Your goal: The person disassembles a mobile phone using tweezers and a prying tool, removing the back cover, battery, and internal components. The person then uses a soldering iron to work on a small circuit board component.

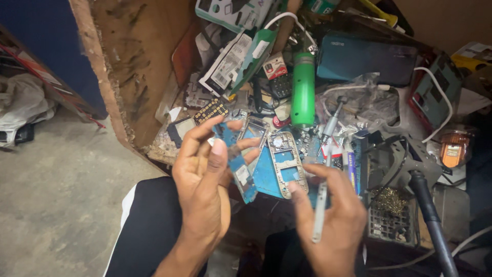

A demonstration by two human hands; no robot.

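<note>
The left hand (pixel 202 177) is raised over the lap, its grip closed around a blue circuit board (pixel 237 163): the thumb presses on the near face and the fingers curl behind it, so the board stands tilted, its lower end pointing down toward the knees. The right hand (pixel 330 215) has its grip closed on a slim silver screwdriver (pixel 321 205), held like a pen, the shaft running up between thumb and fingers; the tip end seems to reach toward the clutter above, though the blur makes that hard to be sure of.

Between the two hands, just beyond the board, lies a pale phone frame (pixel 287 161) with its windows cut out, resting on a blue mat (pixel 266 179). A second frame (pixel 254 131) lies just behind the left fingertips. Farther back on the crowded tabletop (pixel 128 77) a green cylinder (pixel 303 90) lies lengthwise, with a dark teal phone box (pixel 366 59) to its right and a white cable (pixel 438 97) looping past. A small keypad (pixel 210 110) sits just above the left fingers. To the right of the right hand stands a soldering stand (pixel 392 210) with brass wool in it, and a dark handle (pixel 428 210) crosses in front.
</note>
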